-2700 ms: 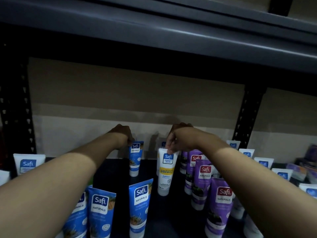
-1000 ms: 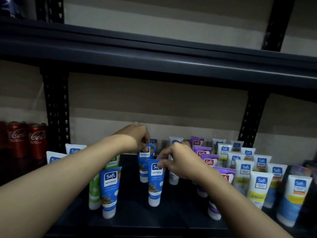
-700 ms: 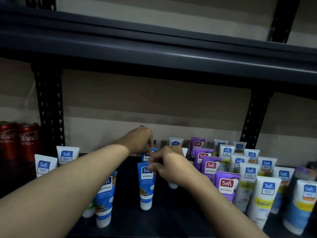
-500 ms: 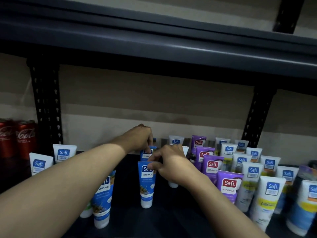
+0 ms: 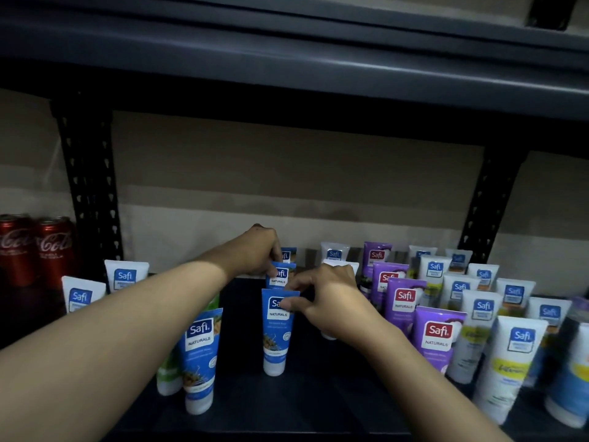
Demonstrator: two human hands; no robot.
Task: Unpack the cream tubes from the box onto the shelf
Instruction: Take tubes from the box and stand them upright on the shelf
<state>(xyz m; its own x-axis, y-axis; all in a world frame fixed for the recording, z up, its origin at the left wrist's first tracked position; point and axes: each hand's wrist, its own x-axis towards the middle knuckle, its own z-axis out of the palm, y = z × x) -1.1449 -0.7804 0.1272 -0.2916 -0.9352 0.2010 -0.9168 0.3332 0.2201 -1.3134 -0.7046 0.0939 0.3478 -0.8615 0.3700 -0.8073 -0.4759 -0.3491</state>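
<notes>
Many Safi cream tubes stand cap-down on a dark shelf (image 5: 318, 406). My left hand (image 5: 255, 250) pinches the top of a blue tube (image 5: 282, 275) in the middle row. Just in front of it, my right hand (image 5: 325, 301) grips the crimped top of another blue Naturals tube (image 5: 275, 339) with thumb and fingers. A third blue tube (image 5: 200, 355) stands at the front left, partly behind my left forearm. Purple tubes (image 5: 436, 336) and white tubes (image 5: 510, 362) fill the right side. No box is in view.
Two red cola cans (image 5: 35, 247) stand at the far left, behind a black perforated upright (image 5: 89, 186). Two white tubes (image 5: 95, 288) stand left of my forearm. A second upright (image 5: 490, 202) rises at the right. The upper shelf board (image 5: 287, 52) hangs overhead.
The view has drawn back from the shelf since the earliest frame. My right hand left a white tube and took the front blue tube's top; over the last second both hands stay nearly still.
</notes>
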